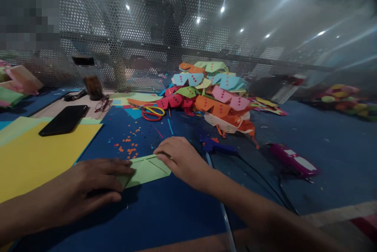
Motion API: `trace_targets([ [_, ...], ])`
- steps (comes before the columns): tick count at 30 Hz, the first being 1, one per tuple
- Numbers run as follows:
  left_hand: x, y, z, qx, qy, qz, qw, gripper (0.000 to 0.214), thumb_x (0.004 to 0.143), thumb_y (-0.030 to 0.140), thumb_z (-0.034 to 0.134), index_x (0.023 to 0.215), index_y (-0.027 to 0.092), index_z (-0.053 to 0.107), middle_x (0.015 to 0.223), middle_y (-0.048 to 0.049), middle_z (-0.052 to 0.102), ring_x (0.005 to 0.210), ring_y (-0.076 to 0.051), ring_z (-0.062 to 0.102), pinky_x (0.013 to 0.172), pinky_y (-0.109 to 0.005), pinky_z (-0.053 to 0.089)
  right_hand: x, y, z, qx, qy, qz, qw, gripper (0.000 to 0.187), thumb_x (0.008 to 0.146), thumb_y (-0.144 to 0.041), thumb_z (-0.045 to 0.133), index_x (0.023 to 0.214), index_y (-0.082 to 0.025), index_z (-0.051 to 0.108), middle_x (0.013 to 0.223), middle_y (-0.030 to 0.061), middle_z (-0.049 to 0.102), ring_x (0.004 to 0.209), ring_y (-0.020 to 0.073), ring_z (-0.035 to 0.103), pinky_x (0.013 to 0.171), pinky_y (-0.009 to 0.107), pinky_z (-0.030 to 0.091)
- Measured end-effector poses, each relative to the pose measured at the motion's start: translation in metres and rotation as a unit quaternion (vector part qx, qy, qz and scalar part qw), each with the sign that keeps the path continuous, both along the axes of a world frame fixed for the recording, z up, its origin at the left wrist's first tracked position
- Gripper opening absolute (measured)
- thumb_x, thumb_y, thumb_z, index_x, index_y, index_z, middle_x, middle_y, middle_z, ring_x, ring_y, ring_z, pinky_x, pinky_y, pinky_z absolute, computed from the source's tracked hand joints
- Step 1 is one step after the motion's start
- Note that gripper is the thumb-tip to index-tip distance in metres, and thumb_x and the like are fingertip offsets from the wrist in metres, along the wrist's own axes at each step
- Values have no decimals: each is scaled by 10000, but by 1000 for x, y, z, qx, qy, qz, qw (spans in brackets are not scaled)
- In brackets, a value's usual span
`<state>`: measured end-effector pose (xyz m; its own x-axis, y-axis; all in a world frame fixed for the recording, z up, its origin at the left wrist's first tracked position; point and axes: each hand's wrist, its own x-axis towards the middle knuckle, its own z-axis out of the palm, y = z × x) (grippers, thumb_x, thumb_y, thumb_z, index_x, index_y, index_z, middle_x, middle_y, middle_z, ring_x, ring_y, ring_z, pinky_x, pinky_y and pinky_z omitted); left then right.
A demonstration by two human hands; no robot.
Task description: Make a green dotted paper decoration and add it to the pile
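A light green folded strip of paper (147,170) lies on the blue tabletop in front of me, with creases and a diagonal fold line showing. My left hand (98,181) holds its left end, fingers laid over the folded corner and the thumb a little apart below. At the upper right edge, my right hand (184,161) pinches the paper between thumb and bent fingers. Small orange paper squares (127,146) are scattered just beyond the strip. Scissors (153,113) with red and yellow handles rest farther back.
A pile of colourful cut-paper shapes (218,104) stands at the back. Right of my right hand lie a blue glue gun (219,146) with a cord and a purple device (294,160). Yellow sheets (44,157), a black phone (64,120) and a jar (92,81) are left.
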<state>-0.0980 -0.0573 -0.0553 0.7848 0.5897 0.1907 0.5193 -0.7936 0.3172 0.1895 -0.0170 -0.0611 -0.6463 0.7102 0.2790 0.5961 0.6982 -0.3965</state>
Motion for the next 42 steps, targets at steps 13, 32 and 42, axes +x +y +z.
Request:
trace_targets([
  [13, 8, 2, -21, 8, -90, 47, 995, 198, 959, 235, 570, 1004, 278, 758, 1151, -40, 786, 1113, -211, 723, 948, -350, 608, -3, 1, 0, 2, -73, -56, 996, 107, 990, -272, 640, 1051, -199, 688, 1075, 50, 669, 1043, 210, 564, 917, 373, 348],
  [32, 9, 8, -8, -152, -204, 226, 940, 384, 885, 489, 619, 1162, 249, 731, 1067, -55, 805, 955, -268, 749, 821, -347, 606, -31, 6, 50, -48, -39, 3, 998, 64, 943, -168, 656, 947, -188, 717, 987, 13, 758, 926, 163, 675, 853, 300, 395],
  [42, 5, 16, 2, -350, -264, 278, 855, 373, 664, 519, 787, 843, 194, 751, 721, -13, 731, 640, -197, 638, 534, -238, 427, -66, 23, 78, -20, -99, 95, 990, 110, 910, -109, 643, 936, -173, 728, 955, 20, 751, 866, 153, 671, 734, 243, 431],
])
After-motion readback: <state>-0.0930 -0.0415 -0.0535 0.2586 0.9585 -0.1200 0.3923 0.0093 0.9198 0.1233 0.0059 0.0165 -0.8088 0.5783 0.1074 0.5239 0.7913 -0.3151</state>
